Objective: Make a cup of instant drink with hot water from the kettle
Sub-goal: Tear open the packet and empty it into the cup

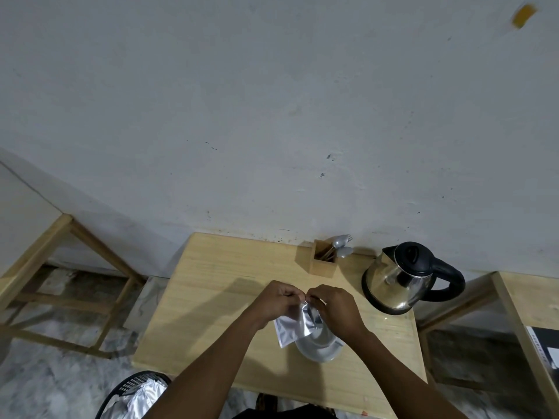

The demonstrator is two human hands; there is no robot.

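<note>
Both hands are pinching the top edge of the silver foil sachet (292,325), left hand (276,299) at 9 o'clock, right hand (335,306) at 3, its length hanging toward 6 over the steel cup (320,347).

1. Sachet (292,326) pinched in my fingers: plain silver foil, creased, shiny highlights, no print I can make out.
2. Cup (320,347) under it: pale grey-white, unpatterned.
3. Kettle (393,281): mirror steel body, black lid, black handle, black band at the base.
4. Table (217,297): light yellowish wood, fine straight grain lines.
5. Utensil box (322,263): same pale wood, darker inside.
6. Spoons and fork (341,244) in it: dull silver-grey.
7. Wall (272,101): flat grey-white, scattered small dark specks, darker along the table's edge.
8. Basket (133,385) by the floor: black mesh pattern, silver foil inside.
9. Floor (45,379): mottled grey and white.
</note>
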